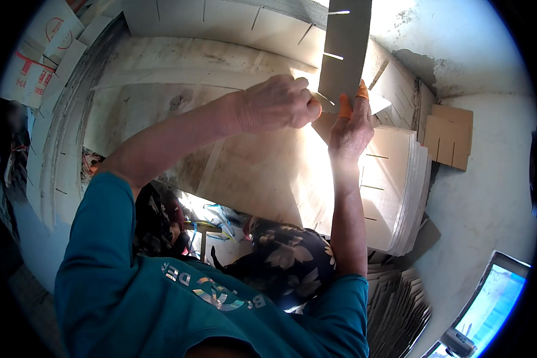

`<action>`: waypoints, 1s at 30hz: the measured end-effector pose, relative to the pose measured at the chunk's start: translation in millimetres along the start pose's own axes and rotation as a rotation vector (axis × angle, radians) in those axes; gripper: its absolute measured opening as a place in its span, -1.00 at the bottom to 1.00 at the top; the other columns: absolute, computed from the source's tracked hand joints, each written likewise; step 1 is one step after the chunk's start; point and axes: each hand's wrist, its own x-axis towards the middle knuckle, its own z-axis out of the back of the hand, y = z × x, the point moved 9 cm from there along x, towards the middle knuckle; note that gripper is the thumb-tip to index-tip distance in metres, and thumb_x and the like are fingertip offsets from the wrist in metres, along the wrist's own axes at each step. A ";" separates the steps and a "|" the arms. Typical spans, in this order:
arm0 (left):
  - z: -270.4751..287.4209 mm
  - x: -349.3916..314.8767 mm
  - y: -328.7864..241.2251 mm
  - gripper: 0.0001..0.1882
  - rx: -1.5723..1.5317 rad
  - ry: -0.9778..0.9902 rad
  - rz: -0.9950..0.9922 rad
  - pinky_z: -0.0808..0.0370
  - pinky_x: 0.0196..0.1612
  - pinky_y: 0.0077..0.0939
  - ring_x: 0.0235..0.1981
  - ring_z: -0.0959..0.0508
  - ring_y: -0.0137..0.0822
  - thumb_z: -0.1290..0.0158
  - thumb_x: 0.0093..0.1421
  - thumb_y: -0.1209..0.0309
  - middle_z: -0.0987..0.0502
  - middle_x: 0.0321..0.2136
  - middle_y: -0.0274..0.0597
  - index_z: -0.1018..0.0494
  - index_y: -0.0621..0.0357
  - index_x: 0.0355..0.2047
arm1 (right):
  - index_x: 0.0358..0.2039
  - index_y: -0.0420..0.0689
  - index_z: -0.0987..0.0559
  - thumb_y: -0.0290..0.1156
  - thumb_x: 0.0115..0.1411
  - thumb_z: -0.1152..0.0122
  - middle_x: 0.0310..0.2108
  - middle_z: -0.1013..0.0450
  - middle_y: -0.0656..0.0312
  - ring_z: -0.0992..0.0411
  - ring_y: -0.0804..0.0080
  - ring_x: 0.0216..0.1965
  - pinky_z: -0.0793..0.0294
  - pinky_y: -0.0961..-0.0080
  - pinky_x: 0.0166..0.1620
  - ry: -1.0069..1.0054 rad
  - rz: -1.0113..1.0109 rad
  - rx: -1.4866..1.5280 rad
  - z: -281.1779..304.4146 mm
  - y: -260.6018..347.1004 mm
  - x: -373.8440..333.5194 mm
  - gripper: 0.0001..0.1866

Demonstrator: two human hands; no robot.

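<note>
My right hand [353, 128] grips the lower end of a long grey-brown cardboard strip [346, 45], which stands up and away from me. Short slots are cut into the strip's left edge. Orange finger covers show on some of my fingertips. My left hand [279, 104] is closed, its fingers curled, just left of the strip's lower end. Whatever it pinches is hidden by the fingers and the glare. Both hands are over a worn wooden board [250, 173]. Beside my right forearm lies a thick stack of slotted cardboard sheets [388, 185].
More slotted cardboard [227, 21] stands along the board's far edge, and another stack [56, 155] runs down the left. Printed cartons [36, 71] sit at the upper left. Brown cardboard pieces [450, 137] lean by the right wall. Further cardboard [394, 304] is piled lower right.
</note>
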 end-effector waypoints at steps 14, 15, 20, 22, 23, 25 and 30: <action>-5.6 -11.1 18.8 -0.76 -0.269 0.123 0.167 -0.42 -0.51 -0.34 -0.54 -0.45 -0.20 -0.17 -0.11 0.44 -0.39 -0.67 -0.22 -0.33 0.20 -0.48 | -0.10 -0.23 -0.44 -0.51 0.20 -0.08 -0.32 -0.50 -0.07 -0.50 0.25 -0.42 -0.47 0.47 -0.33 0.221 -0.247 0.232 -13.4 -14.4 -9.5 -0.75; -8.0 -7.3 28.7 -0.73 -0.409 0.219 0.280 -0.43 -0.49 -0.30 -0.51 -0.47 -0.16 -0.20 -0.10 0.39 -0.42 -0.64 -0.22 -0.33 0.20 -0.46 | -0.08 -0.24 -0.43 -0.53 0.20 -0.08 -0.29 -0.51 -0.06 -0.50 0.26 -0.41 -0.47 0.50 -0.31 0.169 -0.230 0.230 -7.8 -16.9 -12.1 -0.73; -9.2 0.6 128.3 -0.54 -0.228 0.288 0.617 -0.39 -0.23 -0.24 -0.22 -0.44 -0.10 -0.30 -0.13 0.33 -0.45 -0.39 -0.06 -0.32 0.22 -0.30 | 0.12 -0.25 -0.26 -0.52 0.24 -0.01 -0.02 -0.38 0.05 -0.43 0.35 -0.15 -0.44 0.56 -0.10 0.110 -0.228 0.284 -1.5 -9.3 -21.2 -0.58; -25.4 -4.7 164.8 -0.54 0.084 0.237 0.545 -0.34 -0.14 -0.29 -0.15 -0.38 -0.18 -0.27 -0.10 0.37 -0.40 -0.33 -0.10 -0.30 0.22 -0.24 | 0.21 -0.23 -0.17 -0.50 0.29 0.06 0.14 -0.27 0.10 -0.36 0.38 0.05 -0.38 0.56 0.03 0.220 -0.307 0.389 -9.0 -6.3 -21.0 -0.52; -32.5 -5.3 174.9 -0.54 0.198 0.256 0.517 -0.32 -0.11 -0.31 -0.13 -0.36 -0.21 -0.25 -0.08 0.39 -0.38 -0.31 -0.14 -0.29 0.22 -0.22 | 0.23 -0.20 -0.14 -0.45 0.32 0.13 0.17 -0.23 0.13 -0.30 0.36 0.10 -0.36 0.53 0.06 0.207 -0.460 0.724 -15.6 -12.5 -23.1 -0.52; -49.4 -5.1 190.1 -0.58 0.322 0.296 0.511 -0.29 -0.09 -0.34 -0.12 -0.33 -0.26 -0.18 -0.05 0.44 -0.35 -0.29 -0.19 -0.28 0.20 -0.19 | 0.27 -0.16 -0.08 -0.36 0.36 0.26 0.22 -0.15 0.16 -0.21 0.34 0.18 -0.32 0.49 0.12 0.194 -0.679 1.169 -27.3 -15.9 -28.5 -0.52; -67.0 -17.8 201.3 -0.66 0.402 0.178 0.434 -0.25 -0.09 -0.36 -0.12 -0.33 -0.31 0.02 -0.01 0.55 -0.33 -0.29 -0.25 -0.28 0.15 -0.17 | 0.33 -0.06 0.06 -0.31 0.38 0.34 0.26 -0.07 0.20 -0.14 0.31 0.23 -0.28 0.41 0.17 0.202 -0.640 1.183 -27.5 -12.2 -30.2 -0.47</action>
